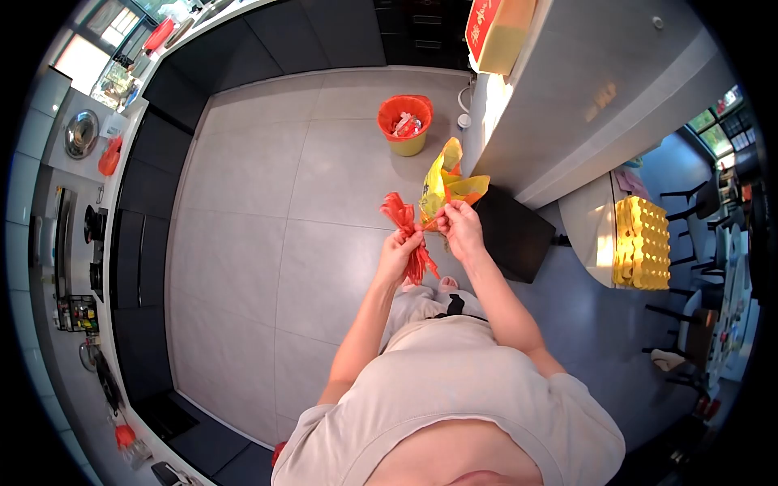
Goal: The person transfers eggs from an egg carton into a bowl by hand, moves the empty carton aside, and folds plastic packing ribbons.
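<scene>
My left hand [396, 254] is closed around a bunched red plastic bag [399, 212], whose crumpled ends stick out above and below the fist. Close beside it, my right hand [462, 230] is pinched shut at a strip of thin red plastic that runs between the two hands. Just beyond the right fingers is a yellow plastic bag [442, 180] with dark print and some orange-red on it. The right hand overlaps the yellow bag's lower part, and what supports that bag is hidden.
A yellow bin [408, 144] with a red liner and some waste stands on the tiled floor ahead. A dark box [514, 235] is right of my hands. Yellow egg trays [642, 243] are stacked on a table at right. Dark cabinets [154, 194] with a counter line the left.
</scene>
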{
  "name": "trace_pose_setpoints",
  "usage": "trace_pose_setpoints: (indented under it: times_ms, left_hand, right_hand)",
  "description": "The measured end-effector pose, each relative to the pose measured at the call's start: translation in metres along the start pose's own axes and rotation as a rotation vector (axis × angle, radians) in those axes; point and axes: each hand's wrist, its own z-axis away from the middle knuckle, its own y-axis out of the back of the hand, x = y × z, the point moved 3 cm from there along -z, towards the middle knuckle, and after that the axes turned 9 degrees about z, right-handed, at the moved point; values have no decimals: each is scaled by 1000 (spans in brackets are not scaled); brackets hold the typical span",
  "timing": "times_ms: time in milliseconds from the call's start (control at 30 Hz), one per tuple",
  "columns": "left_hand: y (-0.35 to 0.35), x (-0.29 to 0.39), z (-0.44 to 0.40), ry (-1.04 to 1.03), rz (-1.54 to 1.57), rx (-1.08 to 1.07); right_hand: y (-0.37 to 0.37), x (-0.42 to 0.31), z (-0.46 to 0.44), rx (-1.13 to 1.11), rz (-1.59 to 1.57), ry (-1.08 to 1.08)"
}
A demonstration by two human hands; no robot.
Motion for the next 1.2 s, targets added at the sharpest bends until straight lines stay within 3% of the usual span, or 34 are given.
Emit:
trace_pose_setpoints:
  times_ms: [67, 167, 267, 367, 400, 433, 500, 533, 633, 700, 800, 900, 1033, 1067, 1167, 1200]
  left_hand:
    - [10, -5, -4, 4, -8, -53]
    - [35, 7, -11, 72, 65, 52]
    - [69, 29, -34, 148, 45, 126]
    - [92, 68, -63, 214, 145, 125]
    - [101, 80, -72, 227, 179, 111]
    - [109, 94, -83, 239, 209, 94]
    - [129, 131, -107, 253, 235, 56]
    - [140, 149, -118, 263, 235, 37]
    - [169, 192, -144, 308, 269, -3]
    - [179, 224, -171, 322, 324, -45]
    - [183, 260, -222, 302, 134, -23]
    - [189, 284, -284, 302, 3, -15]
    - [195, 304, -385, 271, -60, 25]
    - [197, 310, -415, 271, -94, 32]
    - [183, 346, -496, 225, -214, 13]
    - [179, 355, -523, 197, -263, 15]
  right_hand:
    - [7, 9, -21, 54, -10, -48]
    - [-12, 27, -32, 39, 52, -34]
    - [-22, 43, -65, -153, 152, -165]
    - [-42, 59, -108, -14, 267, -63]
    - [-58, 53, -114, 144, 489, 14]
    - [-74, 59, -130, 186, 594, 219]
    - [-118, 43, -136, 327, 1184, 796]
    - [-148, 32, -135, 301, 1222, 887]
    - [-204, 35, -164, -140, 1337, 755]
    - [-233, 40, -188, -235, 1262, 645]
    - [-258, 41, -236, -241, 1099, 527]
    - [-268, 29, -296, -240, 790, 256]
    - [-283, -4, -391, -261, 673, 97]
    - [-285, -7, -421, -193, 668, 224]
    - [-317, -69, -470, -171, 765, 84]
    - [-318, -70, -495, -67, 864, 281]
